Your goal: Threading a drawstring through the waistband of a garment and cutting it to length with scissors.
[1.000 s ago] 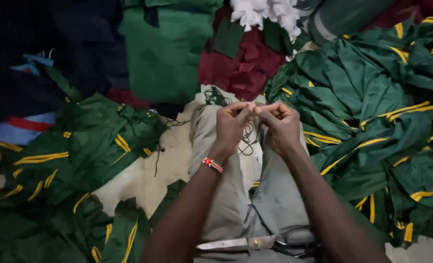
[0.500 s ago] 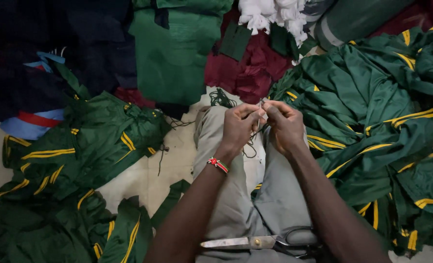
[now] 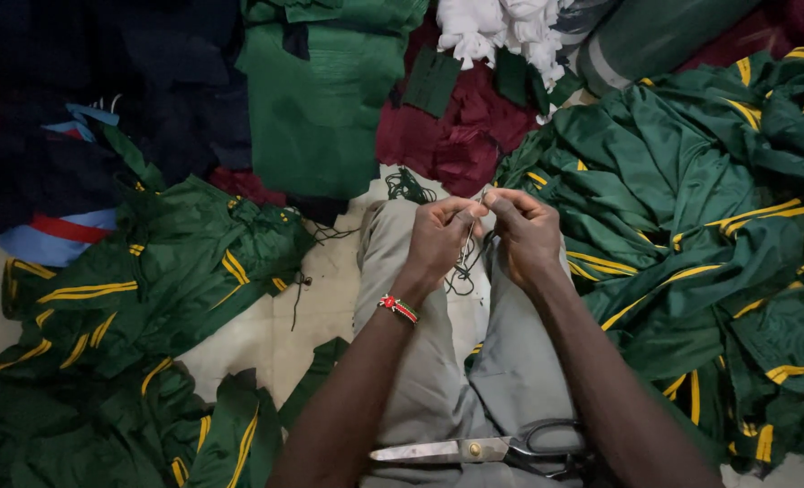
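My left hand [image 3: 438,237] and my right hand [image 3: 527,233] meet above my knees, fingertips pinched together on a thin dark green thread [image 3: 463,262] that hangs down in loose loops between them. Something fine is held at the fingertips; I cannot tell whether it is a needle. A red beaded bracelet [image 3: 398,308] circles my left wrist. I sit on the floor in grey trousers [image 3: 438,380]. A pair of large scissors [image 3: 483,448] with black handles lies across my lap, near my forearms.
Heaps of green garments with yellow stripes lie to my left [image 3: 140,334] and right [image 3: 709,226]. Plain green cloth [image 3: 316,99], maroon cloth [image 3: 456,136], white rags [image 3: 492,27] and dark blue fabric [image 3: 77,108] pile up ahead. More loose thread [image 3: 408,187] lies by my knee.
Both hands have stayed together at the thread with only small finger movements. The view has shifted slightly; nothing else has moved.
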